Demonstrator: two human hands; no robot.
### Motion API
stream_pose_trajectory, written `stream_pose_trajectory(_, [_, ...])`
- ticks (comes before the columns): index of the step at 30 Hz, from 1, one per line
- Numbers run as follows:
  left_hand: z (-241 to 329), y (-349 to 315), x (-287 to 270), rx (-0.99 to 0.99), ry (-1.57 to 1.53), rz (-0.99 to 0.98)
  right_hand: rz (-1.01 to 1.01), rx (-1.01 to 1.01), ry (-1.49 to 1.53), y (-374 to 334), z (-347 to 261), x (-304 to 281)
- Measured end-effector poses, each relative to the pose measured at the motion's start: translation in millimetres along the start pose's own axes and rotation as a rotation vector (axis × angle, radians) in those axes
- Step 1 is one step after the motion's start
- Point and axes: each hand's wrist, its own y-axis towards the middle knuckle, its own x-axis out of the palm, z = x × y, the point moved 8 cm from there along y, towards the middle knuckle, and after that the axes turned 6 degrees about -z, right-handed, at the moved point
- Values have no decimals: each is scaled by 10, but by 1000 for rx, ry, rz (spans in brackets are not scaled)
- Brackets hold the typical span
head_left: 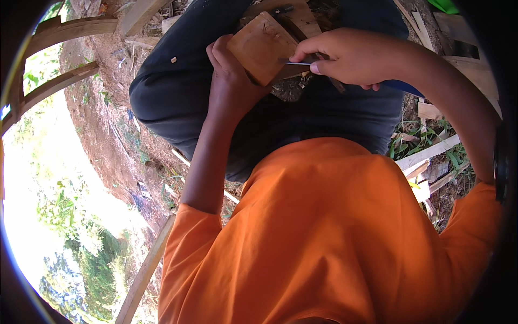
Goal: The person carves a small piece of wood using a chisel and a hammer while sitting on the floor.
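A squarish light-brown wooden block [258, 47] is held up over my lap, its face turned toward me and marked with a shallow rounded outline. My left hand [229, 62] grips the block along its left side and lower edge, the thumb partly out of sight. From the right, my right hand [345, 58] pinches a thin metal tool [298, 63] like a narrow blade between thumb and fingers. The tool's tip is at the block's right part, on or very near the wood. Its handle end is hidden in my hand.
My crossed legs in dark trousers [178, 81] surround the work. Another flat piece of wood [302, 16] lies beyond the block. Wood scraps [429, 154] and grass cover the ground at right. A curved wooden frame [70, 29] stands at far left, and a long plank [145, 270] slants at lower left.
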Motion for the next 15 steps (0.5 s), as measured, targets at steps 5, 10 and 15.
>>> stream_pose_trajectory(5, [30,-2,2,54,46,16,-69,47,-74,-23,-106,-23])
stream_pose_trajectory(10, [137,-8,-48,160,97,64,-110,68,-119,-61,-248,-33])
stream_pose_trajectory(15, [140,-17,-50,156,97,67,-62,55,-150,50,-165,4])
